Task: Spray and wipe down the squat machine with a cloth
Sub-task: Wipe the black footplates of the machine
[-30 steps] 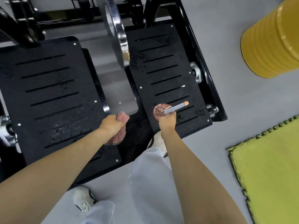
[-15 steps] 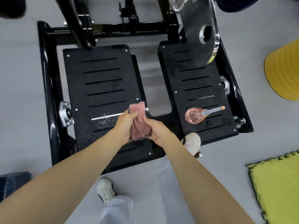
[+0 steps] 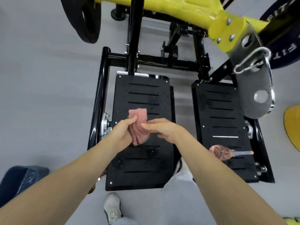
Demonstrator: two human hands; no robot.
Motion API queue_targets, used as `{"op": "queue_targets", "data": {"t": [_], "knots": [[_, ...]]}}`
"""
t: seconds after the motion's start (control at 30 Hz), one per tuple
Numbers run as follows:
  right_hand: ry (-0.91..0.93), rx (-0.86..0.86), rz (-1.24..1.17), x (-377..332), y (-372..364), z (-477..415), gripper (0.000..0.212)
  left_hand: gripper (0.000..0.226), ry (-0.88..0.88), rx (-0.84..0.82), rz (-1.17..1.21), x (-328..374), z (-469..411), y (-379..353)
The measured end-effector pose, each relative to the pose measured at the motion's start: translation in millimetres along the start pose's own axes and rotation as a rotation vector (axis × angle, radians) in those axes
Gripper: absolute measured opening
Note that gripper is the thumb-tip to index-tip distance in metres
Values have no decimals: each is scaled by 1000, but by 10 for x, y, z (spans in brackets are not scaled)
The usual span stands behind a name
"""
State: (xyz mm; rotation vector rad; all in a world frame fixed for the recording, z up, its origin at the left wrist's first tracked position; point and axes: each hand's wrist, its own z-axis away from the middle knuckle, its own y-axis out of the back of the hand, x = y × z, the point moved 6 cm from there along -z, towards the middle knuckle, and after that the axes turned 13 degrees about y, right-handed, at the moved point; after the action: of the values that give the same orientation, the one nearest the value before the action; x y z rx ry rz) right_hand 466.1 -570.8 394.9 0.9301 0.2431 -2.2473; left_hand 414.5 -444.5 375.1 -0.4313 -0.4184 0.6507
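The pink cloth [image 3: 140, 125] is up off the squat machine [image 3: 99, 98], bunched and hanging in folds over the middle of the left footplate [image 3: 142, 161]. The left hand [image 3: 122, 131] has it: that grip is clamped on the cloth, thumb and curled fingers pinching its left edge. The right hand [image 3: 163, 129] reaches in from the other side with its grip slack, fingers nearly straight, their tips laid against the cloth's right edge. Over on the near part of the right footplate [image 3: 224, 109] a small pink spray bottle [image 3: 220, 153] lies on its side, nozzle pointing right, well apart from both hands. Beyond the plates runs the black cross frame, and above it a yellow arm [image 3: 194, 12] with a steel clip [image 3: 250, 61] hanging from its grey end piece. A black weight plate [image 3: 84, 20] sits far left. On the grey floor [image 3: 40, 95] near the plates stands a pale shoe [image 3: 112, 207], a yellow drum [image 3: 293, 127] showing at the right edge
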Motion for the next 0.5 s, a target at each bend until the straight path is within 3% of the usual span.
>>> {"op": "queue_targets", "data": {"t": [0.1, 0.33, 0.5], "knots": [[134, 182, -64, -247, 48, -225, 49, 37, -49, 10, 61, 180, -56, -25], [152, 25, -153, -383, -111, -791, 31, 35, -41, 82, 63, 534, -431, 54], [126, 121, -243, -394, 26, -1304, 31, 25, -101, 158, -158, 897, -792, 43]]}}
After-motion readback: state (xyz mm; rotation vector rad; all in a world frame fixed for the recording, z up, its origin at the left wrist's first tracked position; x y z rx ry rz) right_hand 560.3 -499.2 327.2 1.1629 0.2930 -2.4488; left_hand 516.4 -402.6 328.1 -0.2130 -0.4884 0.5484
